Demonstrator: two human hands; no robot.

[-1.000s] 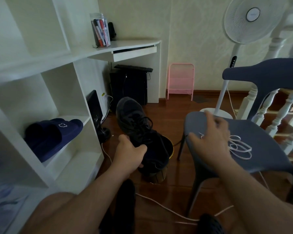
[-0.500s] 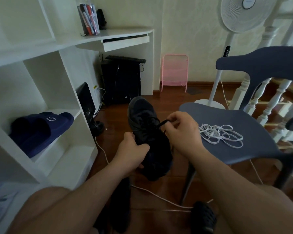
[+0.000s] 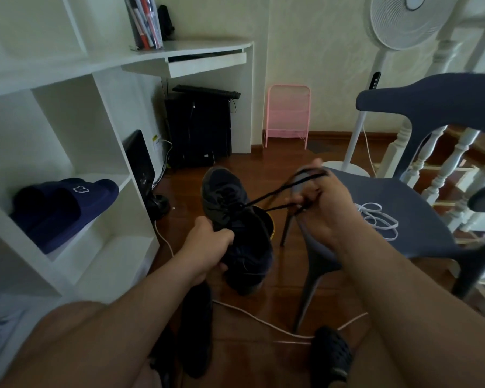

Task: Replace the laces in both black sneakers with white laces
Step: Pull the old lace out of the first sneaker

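The left hand (image 3: 207, 245) grips the black sneaker (image 3: 235, 228) by its side, fingers curled round the collar, holding it in the air above the wooden floor (image 3: 291, 158) with the toe pointing away. The right hand (image 3: 322, 211) is closed on the black lace (image 3: 275, 196), two strands of which run taut from the eyelets up and to the right into its fingers; motion blur hides the fingertips, so whether the lace is pinched or wound round a finger is hard to say.

The risk from here is probably a snag: pulling both strands at once and at a slant could jam the lace in an eyelet, and a harder tug could twist the shoe out of the left hand's hold.

The sneaker sits just left of the right hand, joined to it only by the lace. The white laces (image 3: 375, 219) lie in a loose tangle on the seat of the blue chair (image 3: 420, 219), just beyond the right hand, untouched. A second dark shoe (image 3: 196, 329) lies on the floor between the person's legs, below the left forearm.
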